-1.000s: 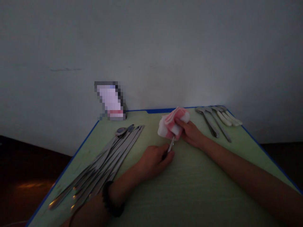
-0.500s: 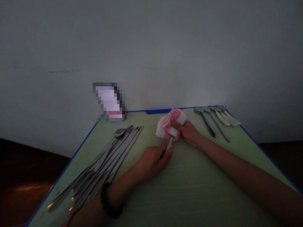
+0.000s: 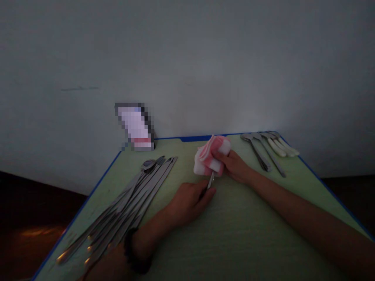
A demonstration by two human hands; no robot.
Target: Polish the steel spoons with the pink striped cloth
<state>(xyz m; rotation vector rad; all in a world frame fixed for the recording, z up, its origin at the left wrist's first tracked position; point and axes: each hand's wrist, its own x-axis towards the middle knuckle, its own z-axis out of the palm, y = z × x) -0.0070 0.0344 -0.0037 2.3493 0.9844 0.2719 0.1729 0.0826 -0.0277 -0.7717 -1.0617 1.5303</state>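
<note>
Over the middle of the table, my left hand [image 3: 193,201] is closed around the handle of a metal piece of cutlery [image 3: 211,180]. The far end of that piece goes into a folded pink-and-white cloth [image 3: 207,155], so its kind is hidden. My right hand [image 3: 234,166] grips the cloth from the right, thumb on top, pressing it around the hidden end. To the left of my hands lies a spread of long metal cutlery [image 3: 140,191], with a spoon bowl [image 3: 148,165] showing at its far end.
Several metal spoons [image 3: 256,152] and white-handled cutlery [image 3: 277,146] lie at the back right of the green, blue-edged table [image 3: 222,242]. A blurred-out phone-like device [image 3: 135,127] leans on the wall [image 3: 205,70] at the back left.
My left hand and the cutlery handle have shifted slightly right and turned a little. The cloth and my right hand stay almost where they were, still holding.
</note>
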